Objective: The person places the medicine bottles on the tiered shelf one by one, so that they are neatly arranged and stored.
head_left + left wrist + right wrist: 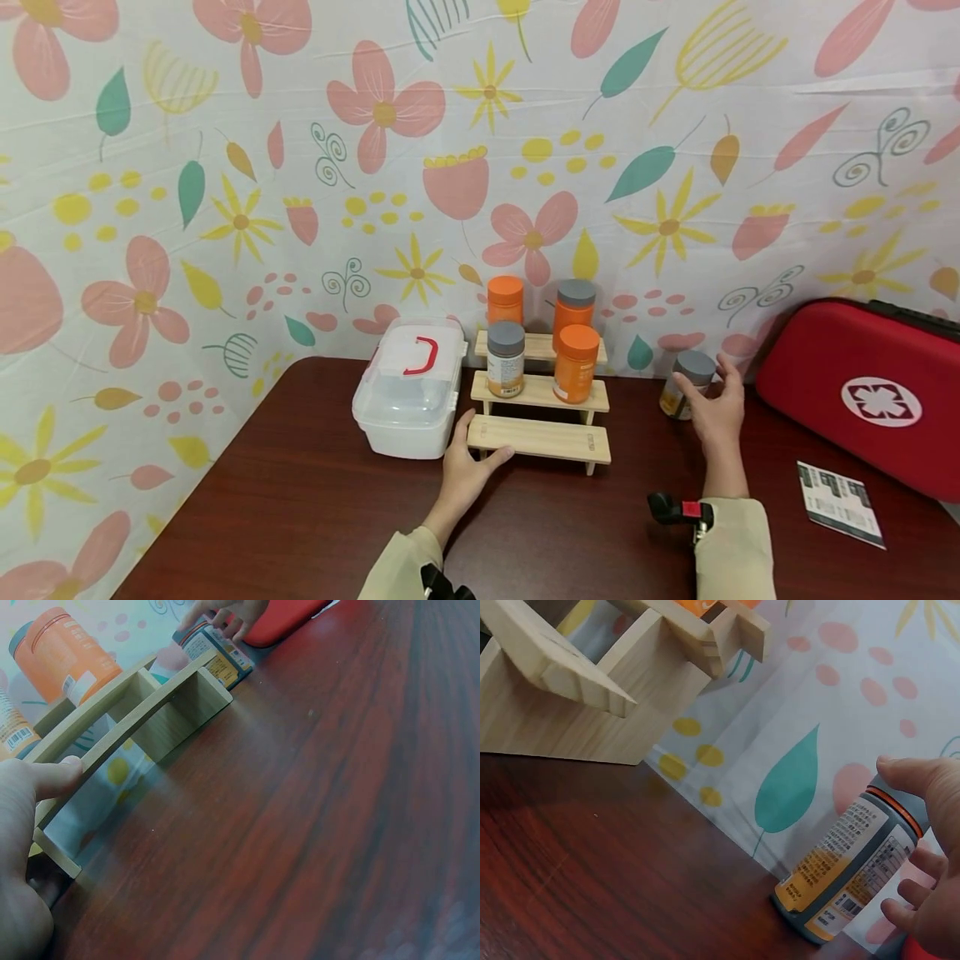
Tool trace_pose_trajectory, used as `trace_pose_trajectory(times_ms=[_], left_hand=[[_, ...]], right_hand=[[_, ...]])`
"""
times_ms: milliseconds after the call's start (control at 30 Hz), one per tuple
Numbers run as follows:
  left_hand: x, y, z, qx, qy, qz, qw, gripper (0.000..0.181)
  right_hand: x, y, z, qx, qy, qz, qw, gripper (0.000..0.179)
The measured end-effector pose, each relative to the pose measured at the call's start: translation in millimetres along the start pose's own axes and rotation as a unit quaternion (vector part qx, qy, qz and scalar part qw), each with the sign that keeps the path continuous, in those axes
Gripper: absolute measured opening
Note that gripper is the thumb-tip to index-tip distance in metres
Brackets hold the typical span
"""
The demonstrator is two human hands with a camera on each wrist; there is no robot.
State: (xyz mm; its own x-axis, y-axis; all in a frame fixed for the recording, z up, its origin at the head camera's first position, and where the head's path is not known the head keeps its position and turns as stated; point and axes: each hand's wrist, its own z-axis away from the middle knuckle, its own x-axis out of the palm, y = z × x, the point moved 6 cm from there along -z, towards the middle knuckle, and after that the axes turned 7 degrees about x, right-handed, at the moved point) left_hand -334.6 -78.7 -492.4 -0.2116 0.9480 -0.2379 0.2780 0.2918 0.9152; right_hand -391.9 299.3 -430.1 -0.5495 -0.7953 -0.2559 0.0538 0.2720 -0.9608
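Note:
A stepped wooden rack stands on the table, and my left hand grips the left end of its lowest step, thumb along the front edge. To the right of the rack is a grey-lidded bottle with a yellow and white label. My right hand holds this bottle by its lid, the thumb on one side and fingers on the other. Seen from the right wrist, the bottle's base is at the tabletop near the wall cloth. The middle step carries a grey-lidded bottle and an orange bottle.
Behind them, an orange-lidded bottle and a grey-lidded orange bottle are on the top step. A white lidded box sits close left of the rack. On the right are a red case and a printed card. Flowered cloth backs the table.

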Motion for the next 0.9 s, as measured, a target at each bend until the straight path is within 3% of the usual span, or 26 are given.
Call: trace_pose_trajectory(times_ms=[500, 900], left_hand=[[2.6, -0.7, -1.0, -0.006, -0.005, -0.001, 1.0000, 0.085], [0.8, -1.5, 0.2, -0.006, -0.001, -0.006, 1.0000, 0.085]], right_hand=[[2.7, 0.7, -5.1, 0.017, -0.002, -0.024, 0.9996, 0.071], [3.2, 5.0, -7.5, -0.002, 0.016, -0.021, 0.9997, 0.066]])
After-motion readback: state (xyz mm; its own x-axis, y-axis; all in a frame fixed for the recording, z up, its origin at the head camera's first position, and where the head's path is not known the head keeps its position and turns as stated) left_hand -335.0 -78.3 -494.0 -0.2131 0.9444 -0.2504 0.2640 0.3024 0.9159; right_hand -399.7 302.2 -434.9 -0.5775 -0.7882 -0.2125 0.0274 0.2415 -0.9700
